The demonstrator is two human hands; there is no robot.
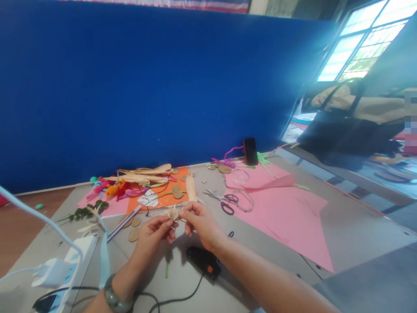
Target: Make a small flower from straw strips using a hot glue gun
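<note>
Between my hands, over the front middle of the table, is a small pale flower shape [172, 213] of dry, husk-like strips. My left hand [156, 229] pinches its base from the left, a jade-coloured bangle on that wrist. From the right, my right hand [199, 219] closes its fingertips on the flower's edge. Just beyond stands a broad pale husk strip [191, 187]. Below my right hand lies a black glue gun [203, 262] with an orange switch, its cord running toward me. Scissors [224, 202] with dark handles lie to the right of my hands.
Pink paper sheets [280, 213] cover the right side. Orange paper [166, 198], husk strips [143, 176] and coloured pipe-cleaner pieces [112, 189] lie at back left. A power strip [81, 252] with cables sits front left. A phone [250, 151] leans against the blue partition [156, 87].
</note>
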